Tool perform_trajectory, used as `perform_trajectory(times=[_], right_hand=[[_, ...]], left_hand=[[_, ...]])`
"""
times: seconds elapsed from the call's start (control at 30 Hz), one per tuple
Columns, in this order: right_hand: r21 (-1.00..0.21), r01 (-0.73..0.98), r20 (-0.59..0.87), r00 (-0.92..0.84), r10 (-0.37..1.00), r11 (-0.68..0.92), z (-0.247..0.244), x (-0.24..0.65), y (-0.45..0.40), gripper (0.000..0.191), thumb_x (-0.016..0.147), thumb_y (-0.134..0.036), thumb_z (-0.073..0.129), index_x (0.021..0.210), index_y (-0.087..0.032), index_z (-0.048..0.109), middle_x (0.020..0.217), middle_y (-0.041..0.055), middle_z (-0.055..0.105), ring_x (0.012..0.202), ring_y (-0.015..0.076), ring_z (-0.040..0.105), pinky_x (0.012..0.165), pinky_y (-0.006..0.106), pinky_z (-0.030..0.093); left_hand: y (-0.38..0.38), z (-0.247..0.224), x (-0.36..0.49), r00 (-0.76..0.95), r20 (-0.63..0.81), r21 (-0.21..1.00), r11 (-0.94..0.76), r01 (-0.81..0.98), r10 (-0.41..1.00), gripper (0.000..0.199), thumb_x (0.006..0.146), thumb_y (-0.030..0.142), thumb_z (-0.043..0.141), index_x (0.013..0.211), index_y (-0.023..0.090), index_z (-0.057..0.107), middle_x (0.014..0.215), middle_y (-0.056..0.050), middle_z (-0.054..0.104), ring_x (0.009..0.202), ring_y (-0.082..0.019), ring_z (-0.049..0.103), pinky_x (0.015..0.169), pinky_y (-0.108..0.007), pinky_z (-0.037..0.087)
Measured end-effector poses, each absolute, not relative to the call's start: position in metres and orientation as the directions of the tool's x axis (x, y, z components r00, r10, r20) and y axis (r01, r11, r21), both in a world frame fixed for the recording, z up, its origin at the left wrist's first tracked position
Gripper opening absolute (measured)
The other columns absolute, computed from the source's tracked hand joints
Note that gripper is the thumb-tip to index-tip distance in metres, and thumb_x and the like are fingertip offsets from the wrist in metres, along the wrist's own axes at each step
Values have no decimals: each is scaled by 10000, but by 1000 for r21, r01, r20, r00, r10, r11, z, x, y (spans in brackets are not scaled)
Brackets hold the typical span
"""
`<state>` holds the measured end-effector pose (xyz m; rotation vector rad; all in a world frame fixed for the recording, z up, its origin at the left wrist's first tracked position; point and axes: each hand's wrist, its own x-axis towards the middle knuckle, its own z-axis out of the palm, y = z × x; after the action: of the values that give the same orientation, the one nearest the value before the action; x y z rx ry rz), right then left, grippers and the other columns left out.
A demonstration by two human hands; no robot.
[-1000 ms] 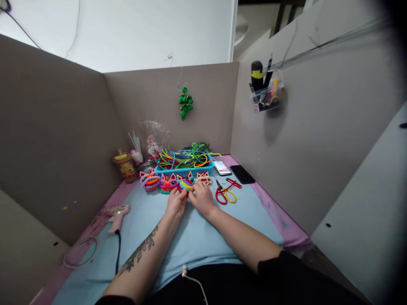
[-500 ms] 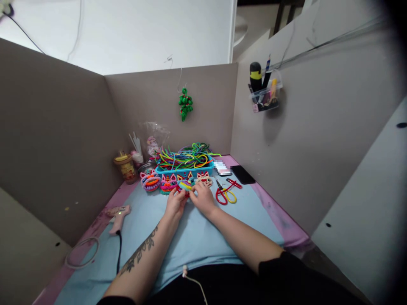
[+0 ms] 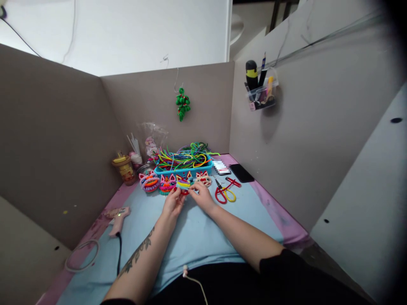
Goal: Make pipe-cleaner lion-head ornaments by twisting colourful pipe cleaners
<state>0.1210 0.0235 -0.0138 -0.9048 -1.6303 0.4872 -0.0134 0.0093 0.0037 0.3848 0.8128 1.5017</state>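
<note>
One pink glue gun (image 3: 119, 220) is laid on the desk (image 3: 199, 237). One multicoloured piece (image 3: 183, 185) is clamped, its edges partly covered, by the fingers of the left hand (image 3: 172, 203) and right hand (image 3: 203, 197). One pair of scissors (image 3: 220, 187) is seen to the right. Behind the piece, four animal heads (image 3: 149, 182) are lined up, the third partly hidden. Uncountable strands (image 3: 181, 159) are held in one blue basket (image 3: 167, 172).
</note>
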Motion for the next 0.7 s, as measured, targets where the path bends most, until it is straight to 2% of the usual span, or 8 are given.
perform_trajectory(times=[0.17,0.27,0.43,0.7], right_hand=[[-790,226,591,28,806,571,-18,119,28,94,754,-239,564,684,-191,604,867,51,557,854,178,553,692,285,472],[-819,153,564,31,825,554,-19,117,30,100,750,-258,557,688,-186,586,949,75,583,939,194,558,754,306,474],[-878,-20,479,-44,876,479,-18,117,33,150,757,-317,555,694,-181,551,935,64,646,835,173,607,758,314,480],[-854,22,519,-16,854,519,-13,120,29,120,757,-294,544,707,-186,550,983,69,645,791,159,598,698,287,481]], left_hand=[[7,9,-10,-124,-278,677,103,-729,953,155,765,21,585,796,164,531,687,7,612,603,-88,632,554,-169,512],[6,9,-10,-110,-261,683,103,-723,959,159,769,15,572,814,161,528,713,-2,618,624,-91,639,563,-173,517],[6,5,-12,-89,-180,711,67,-700,980,242,723,46,634,890,186,528,727,11,617,632,-86,630,607,-186,514],[1,6,-10,-43,-31,773,-4,-635,999,444,612,234,777,993,213,552,858,-18,663,732,-135,639,696,-262,490]])
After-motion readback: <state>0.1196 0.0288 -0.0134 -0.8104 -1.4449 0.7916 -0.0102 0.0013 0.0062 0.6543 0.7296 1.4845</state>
